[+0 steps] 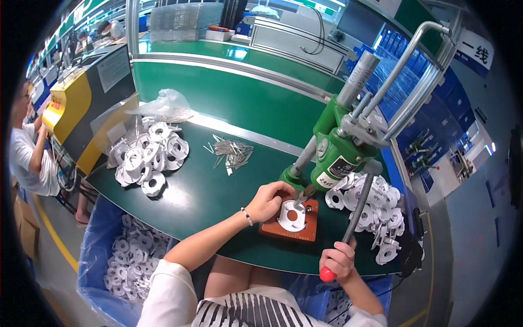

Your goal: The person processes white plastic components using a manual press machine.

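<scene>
A white plastic ring-shaped part lies on an orange-brown fixture block under the tip of a green hand press. My left hand is at the part's upper left edge, fingers curled and pressed together. What they pinch, if anything, is hidden behind the fingers. My right hand is wrapped round the lower end of the press's grey lever, just above its red knob. The lever slants down toward me.
White parts pile up on the table's left and right. Thin metal pins lie behind the fixture. A blue lined bin of white parts stands below the left edge. Another person sits at far left by a yellow-black machine.
</scene>
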A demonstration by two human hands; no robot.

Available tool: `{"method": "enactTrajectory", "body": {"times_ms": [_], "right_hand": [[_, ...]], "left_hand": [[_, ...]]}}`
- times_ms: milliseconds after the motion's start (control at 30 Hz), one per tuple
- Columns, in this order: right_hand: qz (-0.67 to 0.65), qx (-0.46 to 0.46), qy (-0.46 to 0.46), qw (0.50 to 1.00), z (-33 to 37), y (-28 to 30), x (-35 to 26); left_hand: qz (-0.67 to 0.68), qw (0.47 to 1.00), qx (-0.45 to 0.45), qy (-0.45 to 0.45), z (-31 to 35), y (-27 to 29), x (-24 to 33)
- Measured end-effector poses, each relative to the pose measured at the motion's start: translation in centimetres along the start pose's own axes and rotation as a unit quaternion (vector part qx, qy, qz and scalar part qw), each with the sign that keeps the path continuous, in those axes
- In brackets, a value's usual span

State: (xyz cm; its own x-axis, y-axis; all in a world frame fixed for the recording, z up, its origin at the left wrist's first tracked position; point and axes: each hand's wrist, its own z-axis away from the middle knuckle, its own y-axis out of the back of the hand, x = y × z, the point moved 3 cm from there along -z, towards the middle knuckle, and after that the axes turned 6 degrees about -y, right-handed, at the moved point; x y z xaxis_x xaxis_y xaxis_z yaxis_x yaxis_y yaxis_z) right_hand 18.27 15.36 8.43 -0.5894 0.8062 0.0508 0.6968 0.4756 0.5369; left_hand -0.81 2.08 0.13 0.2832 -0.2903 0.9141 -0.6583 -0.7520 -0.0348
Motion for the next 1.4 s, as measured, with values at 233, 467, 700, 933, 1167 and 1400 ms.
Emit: {"method": "enactTrajectory", "body": {"times_ms": [233, 467, 700, 933, 1167, 1400], "right_hand": [[0.016, -0.005, 0.009, 1.0, -5.9, 8.2, 3.0], [-0.283, 0.014, -0.379, 0.881, -17.3, 1.4, 24.4], [-0.49, 0.074, -0.563, 0.662, -0.2, -6.2, 26.3], [-0.356, 0.034, -0.528, 0.77, 6.6, -3.6, 14.8], [-0.04, -0.049, -0.425, 0.903, 9.2, 1.8, 9.2], [0.199, -0.117, -0.34, 0.912, 10.6, 2.3, 10.1]], "left_hand": [[-0.064, 0.997, -0.005, -0.033, 0.1, 0.2, -0.1], [-0.143, 0.985, -0.051, -0.084, 0.0, 0.3, 0.7], [-0.308, 0.925, -0.091, -0.205, 0.4, 0.2, 1.7], [-0.165, 0.968, 0.011, -0.188, 0.8, 0.6, 3.9], [-0.407, 0.859, 0.25, -0.188, 3.0, 14.3, 6.5], [-0.694, 0.598, 0.401, -0.008, 10.5, 44.8, 8.2]]}}
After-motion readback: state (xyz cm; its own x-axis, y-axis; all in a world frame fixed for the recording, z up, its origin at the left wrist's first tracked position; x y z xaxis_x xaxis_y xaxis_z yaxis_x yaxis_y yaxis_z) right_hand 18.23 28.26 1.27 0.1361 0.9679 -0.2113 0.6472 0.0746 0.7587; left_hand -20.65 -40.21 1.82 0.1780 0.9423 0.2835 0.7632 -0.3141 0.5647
